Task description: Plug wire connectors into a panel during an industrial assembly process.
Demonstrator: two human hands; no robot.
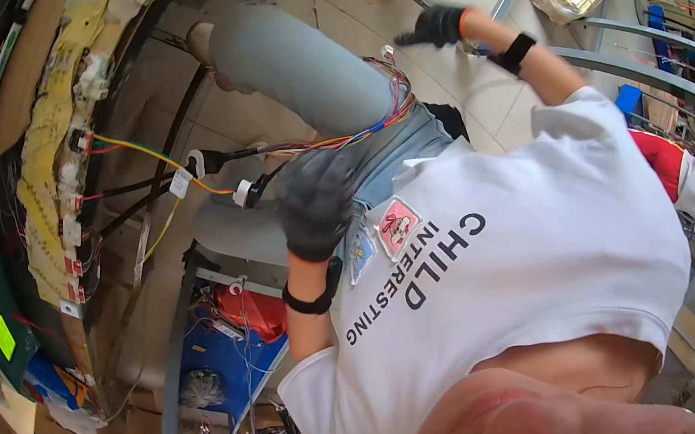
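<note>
At the far left of the frame stands my work board (41, 169), a tall cardboard panel with a column of yellowed paper tags and white connectors. Red, yellow, orange and black wires (142, 160) run from it toward the middle of the frame, meeting a white round connector (243, 193).

Just right of that connector, at centre, is my left hand (317, 204) in a dark grey glove, a black band on the wrist. Its fingers are curled together over a bundle of coloured wires (385, 113), which trails up and right across my grey trouser leg (293, 68). I cannot tell whether the fingers truly pinch the strands or only rest on them.

At upper centre-right, my right hand (435, 25), also gloved, is raised over the tiled floor (474, 92), fingers loosely bent; whether it grips anything I cannot tell.

I judge the bundle wants an even, gentle pull, kept flat and untwisted, so the connector at the board isn't strained.

At far right, another person's red and white sleeve (684, 176) shows.
</note>
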